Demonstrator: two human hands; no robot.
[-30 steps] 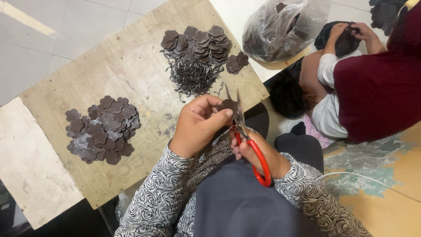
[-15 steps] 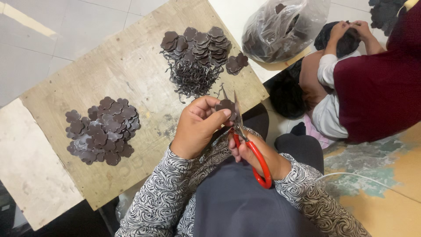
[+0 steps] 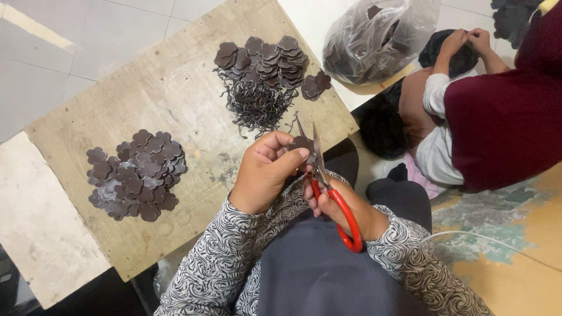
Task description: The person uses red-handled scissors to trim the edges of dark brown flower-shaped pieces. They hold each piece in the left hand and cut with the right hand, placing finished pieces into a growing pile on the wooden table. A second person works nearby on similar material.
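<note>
My left hand (image 3: 263,172) pinches a small dark brown flower-shaped piece (image 3: 301,143) between thumb and fingers. My right hand (image 3: 336,205) grips red-handled scissors (image 3: 328,187) whose blades point up along the piece's right edge. Both hands hover over my lap at the near edge of a wooden board (image 3: 175,93). A heap of similar brown pieces (image 3: 136,174) lies on the board's left part. A second pile of brown pieces (image 3: 263,55) sits at the far side above a tangle of thin dark trimmings (image 3: 257,105).
A clear plastic bag (image 3: 377,38) with dark pieces stands beyond the board's right corner. Another person in a maroon top (image 3: 503,117) sits at the right, hands raised near dark material. A white cord (image 3: 468,235) runs over the patterned floor at the right.
My left hand has turned the brown piece slightly against the blades. The scissors stay in nearly the same spot. The piles on the board have not moved.
</note>
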